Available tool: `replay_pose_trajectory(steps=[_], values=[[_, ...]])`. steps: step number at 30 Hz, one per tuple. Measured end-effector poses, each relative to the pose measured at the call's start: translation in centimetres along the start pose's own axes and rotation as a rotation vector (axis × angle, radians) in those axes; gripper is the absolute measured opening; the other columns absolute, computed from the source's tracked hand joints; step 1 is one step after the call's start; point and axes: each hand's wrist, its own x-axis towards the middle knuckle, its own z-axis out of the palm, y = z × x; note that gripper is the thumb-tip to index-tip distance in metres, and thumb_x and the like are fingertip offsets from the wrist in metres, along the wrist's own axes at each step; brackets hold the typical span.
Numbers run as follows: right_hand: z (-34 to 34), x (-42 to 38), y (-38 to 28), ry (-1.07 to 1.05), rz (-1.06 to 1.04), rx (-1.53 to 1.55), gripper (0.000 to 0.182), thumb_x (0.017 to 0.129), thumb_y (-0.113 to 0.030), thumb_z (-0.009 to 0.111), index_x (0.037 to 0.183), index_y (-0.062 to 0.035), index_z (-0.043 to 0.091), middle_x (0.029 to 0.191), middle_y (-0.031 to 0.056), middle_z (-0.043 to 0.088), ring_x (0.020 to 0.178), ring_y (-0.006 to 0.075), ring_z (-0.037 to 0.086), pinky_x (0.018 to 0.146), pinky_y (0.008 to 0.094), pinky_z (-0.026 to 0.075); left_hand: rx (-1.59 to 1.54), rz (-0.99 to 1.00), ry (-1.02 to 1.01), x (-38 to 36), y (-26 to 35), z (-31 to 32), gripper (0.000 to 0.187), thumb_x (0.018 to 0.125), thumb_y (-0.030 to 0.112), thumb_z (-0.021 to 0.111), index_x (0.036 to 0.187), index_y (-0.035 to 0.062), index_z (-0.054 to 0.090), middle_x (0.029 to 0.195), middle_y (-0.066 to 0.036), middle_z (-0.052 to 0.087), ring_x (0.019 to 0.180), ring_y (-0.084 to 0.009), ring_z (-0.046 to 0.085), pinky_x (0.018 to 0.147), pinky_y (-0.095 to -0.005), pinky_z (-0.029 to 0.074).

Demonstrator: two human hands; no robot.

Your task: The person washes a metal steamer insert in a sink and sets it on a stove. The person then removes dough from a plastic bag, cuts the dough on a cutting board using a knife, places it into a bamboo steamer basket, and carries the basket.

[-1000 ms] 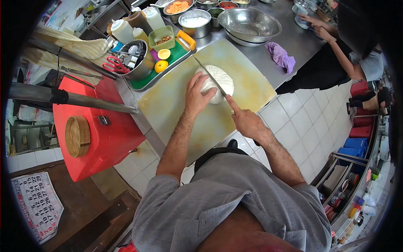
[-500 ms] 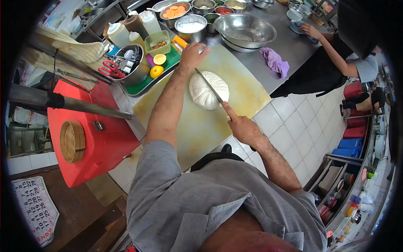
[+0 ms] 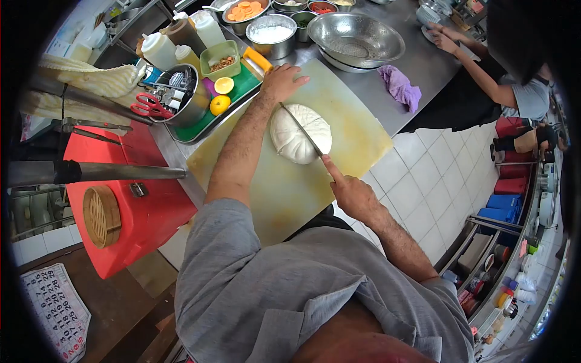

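Note:
A round ball of white dough (image 3: 292, 140), marked with lines on its surface, sits on a yellowed cutting board (image 3: 290, 196). My right hand (image 3: 356, 195) is closed around the handle of a knife (image 3: 304, 134), index finger stretched along toward the blade. The blade lies slantwise across the top of the dough. Beyond the dough, at the board's far left edge, my left hand (image 3: 282, 83) rests with its fingers stretched out and nothing held. A yellow handle-like object (image 3: 258, 59) lies just past its fingers.
To the left, a green tray (image 3: 244, 83) carries cut lemon (image 3: 224, 85) and a tub (image 3: 220, 59). A metal pot (image 3: 193, 106) holds red scissors (image 3: 150, 106). A large steel bowl (image 3: 356, 37) and purple cloth (image 3: 400, 88) lie beyond the board. A co-worker's hands (image 3: 446, 41) are at upper right.
The view has shifted slightly. My left hand lies flatter, its fingers reaching further right. The knife stays across the dough. Both of the co-worker's hands now show.

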Motion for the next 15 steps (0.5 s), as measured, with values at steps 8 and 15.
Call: replay_pose_trajectory(steps=[8,15], values=[[0.52,0.6,0.36,-0.005,-0.002,-0.013,0.058,0.089,-0.015,0.044,0.14,-0.0184,0.017,0.073,0.0191,0.059,0.066,0.0348,0.06,0.06,0.0461,0.05,0.064,0.017,0.087,-0.56,0.06,0.21,0.053,0.083,0.052,0.05,0.118,0.0127,0.054,0.113,-0.011,0.053,0.11,-0.0296,0.046,0.098,-0.0414,0.032],[0.42,0.92,0.19,-0.103,0.092,0.05,0.057,0.088,-0.014,0.044,0.139,-0.0209,0.019,0.09,0.0222,0.059,0.078,0.0368,0.06,0.067,0.0468,0.049,0.083,-0.003,0.114,-0.7,0.06,0.28,0.05,0.081,0.051,0.053,0.118,0.0168,0.055,0.112,-0.007,0.048,0.11,-0.0255,0.043,0.094,-0.0443,0.03]])
